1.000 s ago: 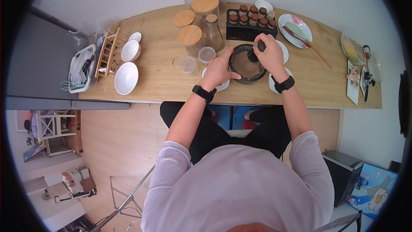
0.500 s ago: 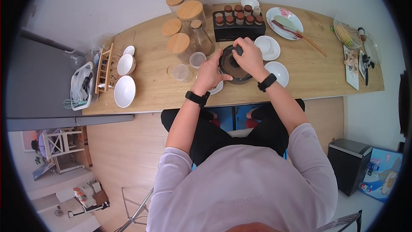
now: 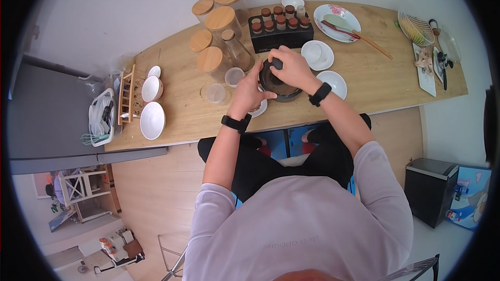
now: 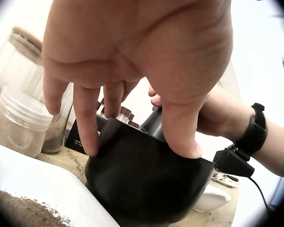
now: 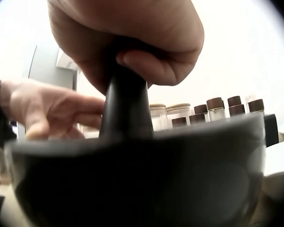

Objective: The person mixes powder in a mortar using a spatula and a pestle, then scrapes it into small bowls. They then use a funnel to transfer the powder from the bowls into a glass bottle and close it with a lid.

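Note:
In the head view, a dark mortar (image 3: 284, 97) holding brown powder stands near the table's front edge. My right hand (image 3: 296, 69) grips the upright black pestle (image 5: 127, 106), fingers wrapped around its upper part; the pestle's lower end is hidden inside the bowl in the right wrist view. My left hand (image 3: 248, 92) holds the mortar from the left, thumb (image 4: 181, 137) over the near rim and fingertips (image 4: 90, 142) against the outer wall. Partly under the left hand is a white dish (image 4: 61, 177) with brown crumbs.
Behind stand wooden-lidded jars (image 3: 221, 18), a corked bottle (image 3: 238, 54) and a black spice rack (image 3: 284, 40). Two small plastic cups (image 3: 215, 93) sit left of the left hand. White dishes (image 3: 332, 84) lie to the right, with a floral plate (image 3: 346, 16) beyond. White bowls (image 3: 152, 120) are far left.
The head view has turned, shifting the table's things leftward. The pestle has gone from the mortar's right side to its far left, the right hand moving with it. The left hand keeps its hold.

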`<state>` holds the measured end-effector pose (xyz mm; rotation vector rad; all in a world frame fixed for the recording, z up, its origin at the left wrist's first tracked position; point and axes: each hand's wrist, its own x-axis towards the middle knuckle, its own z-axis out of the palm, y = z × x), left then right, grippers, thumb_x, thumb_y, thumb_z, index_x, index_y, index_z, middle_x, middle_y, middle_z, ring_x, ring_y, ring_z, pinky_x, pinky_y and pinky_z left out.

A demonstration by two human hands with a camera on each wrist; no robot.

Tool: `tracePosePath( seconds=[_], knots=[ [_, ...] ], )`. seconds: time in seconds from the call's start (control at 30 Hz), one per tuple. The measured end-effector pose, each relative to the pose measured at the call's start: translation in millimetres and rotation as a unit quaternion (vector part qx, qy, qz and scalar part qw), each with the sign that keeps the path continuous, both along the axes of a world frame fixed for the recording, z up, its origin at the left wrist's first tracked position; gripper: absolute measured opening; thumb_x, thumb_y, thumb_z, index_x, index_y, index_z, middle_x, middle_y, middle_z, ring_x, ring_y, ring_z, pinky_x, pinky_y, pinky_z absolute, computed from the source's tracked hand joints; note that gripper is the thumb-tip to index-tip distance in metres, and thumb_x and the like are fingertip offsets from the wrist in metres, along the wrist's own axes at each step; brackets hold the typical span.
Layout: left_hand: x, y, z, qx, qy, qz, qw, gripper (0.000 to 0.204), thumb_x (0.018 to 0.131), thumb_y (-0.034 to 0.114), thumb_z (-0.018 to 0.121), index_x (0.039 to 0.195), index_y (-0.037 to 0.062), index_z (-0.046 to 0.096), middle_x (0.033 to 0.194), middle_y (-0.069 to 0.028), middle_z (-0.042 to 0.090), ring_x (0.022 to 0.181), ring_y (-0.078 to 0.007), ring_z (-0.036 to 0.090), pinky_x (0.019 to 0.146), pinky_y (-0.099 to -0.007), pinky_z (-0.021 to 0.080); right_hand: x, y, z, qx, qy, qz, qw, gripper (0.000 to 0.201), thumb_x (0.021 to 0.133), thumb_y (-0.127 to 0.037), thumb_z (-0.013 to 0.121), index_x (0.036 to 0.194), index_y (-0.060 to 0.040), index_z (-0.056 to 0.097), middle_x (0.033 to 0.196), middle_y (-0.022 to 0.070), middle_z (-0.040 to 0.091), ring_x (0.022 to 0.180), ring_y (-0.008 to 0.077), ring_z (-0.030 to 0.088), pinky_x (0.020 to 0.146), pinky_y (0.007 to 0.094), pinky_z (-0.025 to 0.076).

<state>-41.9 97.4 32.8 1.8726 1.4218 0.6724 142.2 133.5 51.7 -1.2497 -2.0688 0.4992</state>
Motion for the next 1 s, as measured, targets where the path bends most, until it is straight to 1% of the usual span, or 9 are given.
tracePosePath(
  seconds=[0.1,0.2,0.3,0.4,0.5,0.6,0.7,0.93,1.0],
  knots=[
    [0.4,-1.0,0.0,0.000,-0.001,0.005,1.000,0.110,0.056,0.013,0.093,0.149,0.0018,0.035,0.136,-0.0197,0.059,0.109,-0.0337,0.067,0.090,-0.0398,0.054,-0.6,-4.7,14.8,-0.014,0.001,-0.004,1.000,0.020,0.079,-0.015,0.071,0.096,-0.0125,0.061,0.090,0.0087,0.058,0.084,0.0332,0.063,0.070,0.0435,0.049],
    [-1.5,1.1,-4.6,0.013,-0.015,-0.004,1.000,0.110,0.056,0.014,0.093,0.149,0.0022,0.036,0.137,-0.0201,0.058,0.109,-0.0336,0.067,0.091,-0.0397,0.053,-7.5,-15.4,11.5,0.006,0.048,-0.003,0.999,0.020,0.079,-0.015,0.071,0.096,-0.0120,0.061,0.089,0.0089,0.058,0.082,0.0339,0.062,0.068,0.0438,0.048],
    [-1.4,1.8,-5.6,0.003,0.001,0.000,1.000,0.111,0.056,0.014,0.094,0.149,0.0022,0.035,0.136,-0.0206,0.059,0.109,-0.0336,0.067,0.091,-0.0399,0.053,-11.8,-22.6,-5.4,0.031,0.000,-0.024,0.999,0.019,0.079,-0.014,0.070,0.096,-0.0115,0.061,0.089,0.0093,0.057,0.080,0.0351,0.062,0.067,0.0441,0.048],
    [-1.8,2.1,-8.0,0.015,-0.005,0.000,1.000,0.112,0.055,0.014,0.094,0.150,0.0024,0.035,0.135,-0.0207,0.059,0.109,-0.0337,0.067,0.090,-0.0400,0.053,-1.6,-12.3,-1.8,0.013,-0.006,0.013,1.000,0.019,0.079,-0.013,0.070,0.095,-0.0120,0.061,0.089,0.0092,0.057,0.078,0.0360,0.063,0.066,0.0448,0.049],
    [-1.5,0.4,-5.4,0.001,-0.017,0.003,1.000,0.112,0.055,0.014,0.094,0.150,0.0025,0.034,0.134,-0.0208,0.060,0.109,-0.0339,0.067,0.090,-0.0400,0.053,-1.3,-23.2,10.0,0.013,0.039,0.007,0.999,0.019,0.078,-0.012,0.071,0.094,-0.0125,0.061,0.088,0.0092,0.057,0.078,0.0362,0.063,0.066,0.0459,0.049],
    [-0.8,-0.5,-2.1,-0.013,-0.010,0.006,1.000,0.112,0.056,0.013,0.094,0.150,0.0030,0.034,0.134,-0.0208,0.060,0.108,-0.0340,0.067,0.089,-0.0396,0.053,-4.7,-32.5,3.0,0.025,0.020,0.017,0.999,0.019,0.078,-0.011,0.071,0.093,-0.0119,0.060,0.088,0.0095,0.058,0.078,0.0362,0.063,0.066,0.0454,0.048],
    [-0.6,-1.4,-3.0,0.003,-0.008,0.007,1.000,0.112,0.056,0.012,0.093,0.150,0.0038,0.034,0.132,-0.0203,0.061,0.107,-0.0344,0.067,0.088,-0.0397,0.054,-1.6,-26.4,-4.2,0.027,0.034,-0.009,0.999,0.018,0.078,-0.011,0.071,0.092,-0.0110,0.060,0.087,0.0098,0.057,0.080,0.0357,0.062,0.066,0.0444,0.048],
    [-0.7,-2.8,-4.6,-0.016,-0.015,0.016,1.000,0.112,0.056,0.012,0.094,0.151,0.0048,0.035,0.133,-0.0202,0.061,0.107,-0.0347,0.067,0.088,-0.0399,0.054,15.6,-24.9,31.3,-0.024,-0.006,0.038,0.999,0.018,0.078,-0.014,0.071,0.093,-0.0123,0.061,0.091,0.0086,0.059,0.082,0.0349,0.064,0.068,0.0459,0.049],
    [-0.7,-1.0,-3.6,-0.001,-0.009,0.009,1.000,0.112,0.056,0.013,0.094,0.151,0.0045,0.035,0.134,-0.0205,0.060,0.107,-0.0346,0.067,0.089,-0.0400,0.054,12.8,-24.1,13.2,-0.022,-0.019,0.056,0.998,0.018,0.078,-0.014,0.071,0.093,-0.0123,0.061,0.091,0.0088,0.059,0.083,0.0349,0.064,0.068,0.0463,0.049]
  ],
)
